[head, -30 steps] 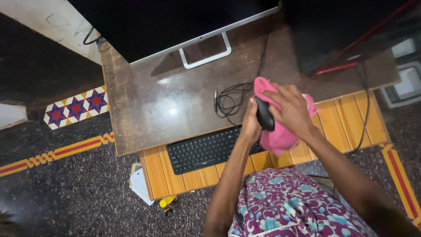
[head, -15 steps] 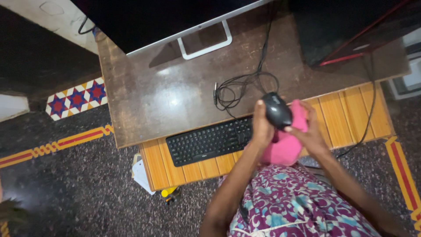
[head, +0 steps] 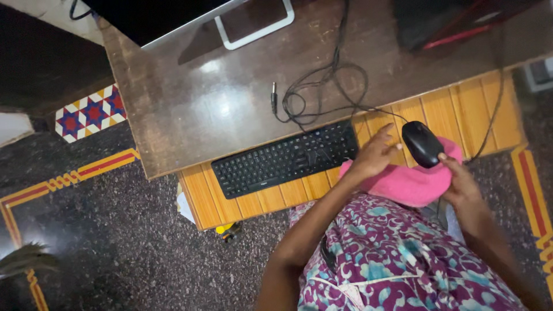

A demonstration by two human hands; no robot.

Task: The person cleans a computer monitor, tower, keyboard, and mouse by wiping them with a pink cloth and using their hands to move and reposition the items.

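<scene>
A black computer mouse (head: 422, 143) lies on a pink cloth (head: 406, 185) over the right part of the slatted wooden keyboard shelf (head: 453, 109). My right hand (head: 462, 187) grips the cloth's right end, and its fingertips touch the mouse's near side. My left hand (head: 375, 155) rests at the cloth's left end with fingers spread, just left of the mouse and beside the black keyboard (head: 285, 159). The mouse's cable (head: 324, 91) runs up into a tangled loop on the brown desk (head: 190, 115).
A monitor's white stand (head: 254, 33) and dark screen are at the desk's far edge. A dark box with a red edge (head: 455, 23) stands far right. Below lie speckled floor with patterned tiles (head: 86, 113), papers and a small yellow object (head: 227, 230).
My left hand has let go of the mouse and opened. The mouse and cloth have moved right and lower onto the shelf, the right hand going with them. The view has shifted down.
</scene>
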